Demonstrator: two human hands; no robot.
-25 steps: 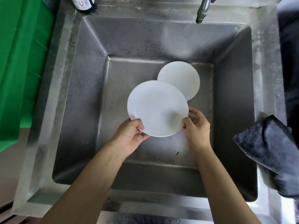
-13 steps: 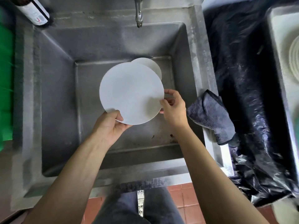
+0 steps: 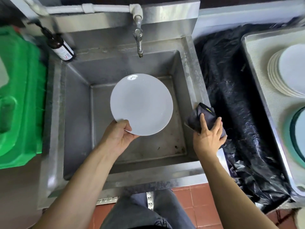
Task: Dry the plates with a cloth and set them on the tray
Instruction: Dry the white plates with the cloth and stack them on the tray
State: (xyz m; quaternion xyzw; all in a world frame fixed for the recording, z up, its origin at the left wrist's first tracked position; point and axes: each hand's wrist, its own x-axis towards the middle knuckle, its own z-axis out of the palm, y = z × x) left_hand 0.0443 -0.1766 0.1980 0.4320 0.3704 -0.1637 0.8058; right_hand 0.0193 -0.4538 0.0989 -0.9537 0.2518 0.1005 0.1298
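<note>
— Holding what, the left hand (image 3: 118, 138)?
— A round, smooth white plate (image 3: 141, 104), glossy, gripped at its lower-left rim, thumb on top, above the dull stainless-steel sink (image 3: 79, 100).
— And the right hand (image 3: 208, 138)?
— Fingers spread and curled onto a crumpled dark grey cloth (image 3: 197, 119) on the sink's right rim, grasping it.
— The tray?
— A pale metal tray (image 3: 257, 76) at far right, bearing a stack of white plates (image 3: 287, 71); black plastic sheeting (image 3: 234, 96) lies between.

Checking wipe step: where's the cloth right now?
Head view: the dark cloth sits on the sink's right rim, under the right hand, which grips it, right of the white plate held by the left hand.
</note>
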